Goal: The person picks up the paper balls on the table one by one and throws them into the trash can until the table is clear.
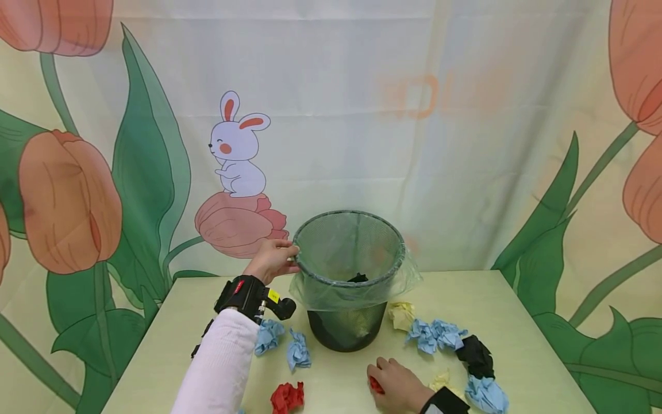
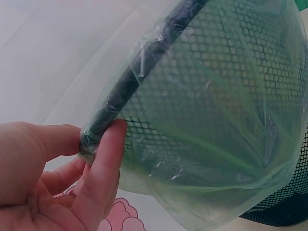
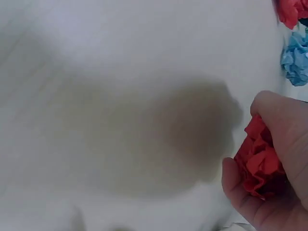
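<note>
A black mesh wastebasket lined with a thin green plastic bag stands toward the back of the table. My left hand pinches its rim on the left side, thumb on one side and fingers on the other. In front of the basket, low over the table, my right hand grips a crumpled red paper ball, with fingers and thumb curled round it. Through the bag and mesh a piece of black crumpled paper shows inside the basket.
Left of the basket's base lie blue paper balls, with another red paper ball nearer the front. To the right are a yellow ball, several blue ones and a black one. A printed curtain hangs behind the table.
</note>
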`<state>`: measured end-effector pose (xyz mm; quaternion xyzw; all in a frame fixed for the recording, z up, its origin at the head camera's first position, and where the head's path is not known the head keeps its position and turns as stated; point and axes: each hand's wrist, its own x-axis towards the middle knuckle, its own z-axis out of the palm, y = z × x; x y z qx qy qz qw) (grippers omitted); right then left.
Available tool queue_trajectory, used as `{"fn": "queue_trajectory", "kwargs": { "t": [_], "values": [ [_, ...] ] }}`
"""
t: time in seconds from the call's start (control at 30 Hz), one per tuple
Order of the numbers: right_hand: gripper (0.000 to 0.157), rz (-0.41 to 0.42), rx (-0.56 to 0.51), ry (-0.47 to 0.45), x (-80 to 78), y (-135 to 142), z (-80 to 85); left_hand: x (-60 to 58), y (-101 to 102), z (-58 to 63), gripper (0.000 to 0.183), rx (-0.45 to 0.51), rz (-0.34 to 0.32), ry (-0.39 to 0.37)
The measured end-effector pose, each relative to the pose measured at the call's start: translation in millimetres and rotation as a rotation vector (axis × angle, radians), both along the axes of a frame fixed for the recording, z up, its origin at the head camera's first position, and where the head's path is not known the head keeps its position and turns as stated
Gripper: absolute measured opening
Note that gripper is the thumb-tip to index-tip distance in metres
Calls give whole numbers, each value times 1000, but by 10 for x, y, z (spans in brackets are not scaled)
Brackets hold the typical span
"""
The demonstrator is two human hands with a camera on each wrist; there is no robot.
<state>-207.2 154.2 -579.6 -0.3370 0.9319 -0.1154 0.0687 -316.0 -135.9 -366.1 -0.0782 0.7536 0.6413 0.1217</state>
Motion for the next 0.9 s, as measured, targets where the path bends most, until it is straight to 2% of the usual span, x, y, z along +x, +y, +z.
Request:
{"fn": "queue_trajectory", "kwargs": {
  "t": [0.13, 0.3, 0.6, 0.8, 0.9],
  "values": [
    [11, 32, -7, 87, -20, 7, 91, 0, 0, -2, 44, 1, -3, -6],
    [21, 89, 5, 207, -61, -10, 231, 2, 1, 2, 44, 4, -8, 2],
    [24, 180, 21, 248, -128, -139, 597, -15, 4, -7, 44, 2, -5, 4],
    [22, 301, 4, 255, -99, -229, 877, -11, 2, -3, 44, 4, -2, 5],
    [22, 358, -3, 288, -68, -274, 987, -6, -1, 1, 44, 5, 0, 2]
  ]
}}
